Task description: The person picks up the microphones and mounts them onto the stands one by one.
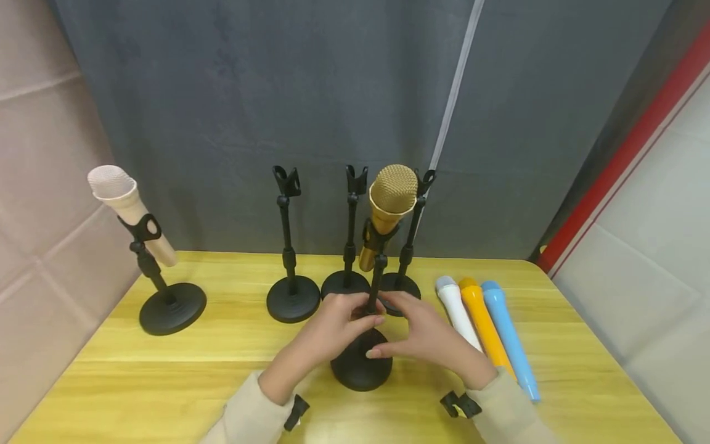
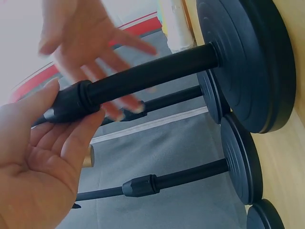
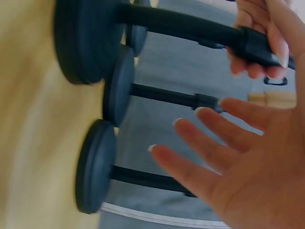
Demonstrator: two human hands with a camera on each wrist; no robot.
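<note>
A gold microphone (image 1: 395, 191) is seated in the clip of a black desktop stand, whose round base (image 1: 363, 365) is at the middle front of the table. My left hand (image 1: 338, 317) grips this stand at the collar (image 2: 71, 101) on its pole, thumb on one side and fingers on the other. Beside the pole, my right hand (image 1: 418, 327) holds nothing; its fingers are spread apart in the right wrist view. Whether the base touches the tabletop I cannot tell.
Behind stand several black stands with bare clips, including one at left (image 1: 293, 298). A white microphone (image 1: 133, 206) sits in a stand at far left. White (image 1: 457, 311), orange (image 1: 487, 320) and blue (image 1: 510, 336) microphones lie at right. A grey curtain (image 1: 249, 111) hangs behind.
</note>
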